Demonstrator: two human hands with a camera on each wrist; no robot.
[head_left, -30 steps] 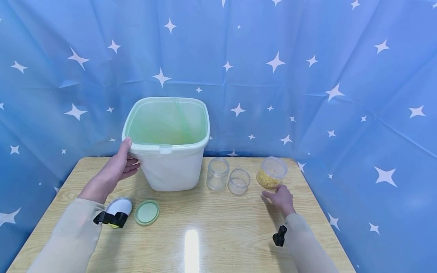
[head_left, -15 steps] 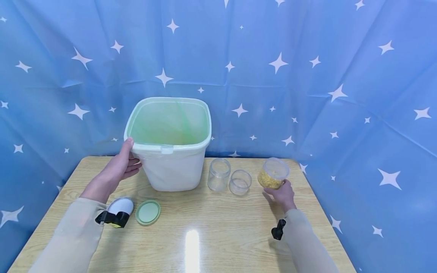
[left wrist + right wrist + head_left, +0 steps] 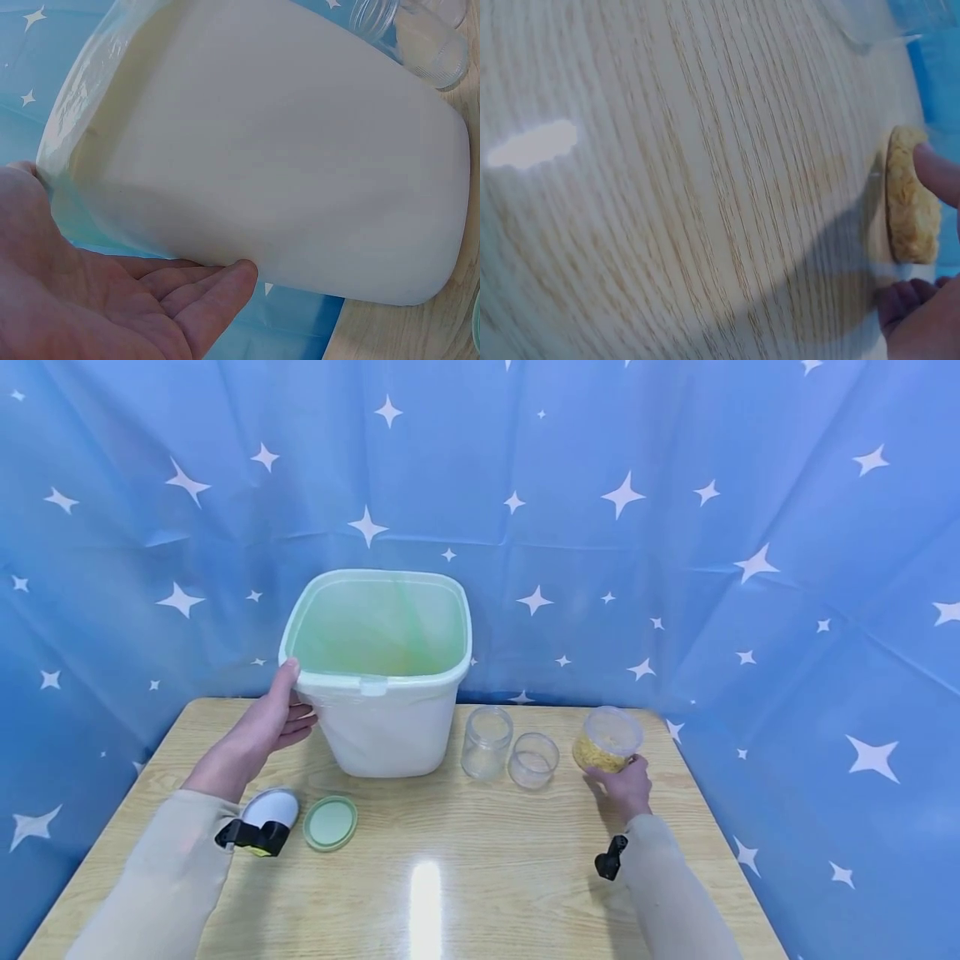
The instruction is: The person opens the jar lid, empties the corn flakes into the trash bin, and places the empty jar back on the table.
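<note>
In the head view my left hand grips the near left corner of a large white plastic bin, thumb over its pale green rim. The left wrist view has the fingers lying along the bin's side. My right hand holds a clear plastic jar partly filled with yellow flakes, at the table's back right. In the right wrist view the thumb lies against the jar's side; the other fingers are partly cut off. Whether the jar has left the table I cannot tell.
Two clear jars, one tall and one short, stand between the bin and the flake jar. A green round lid and a whitish lid lie near my left forearm. A blue star-patterned curtain hangs behind the wooden table.
My right hand has moved up to the flake jar and closed its thumb and fingers around it. The left hand stays at the bin's corner. The head view has shifted slightly.
</note>
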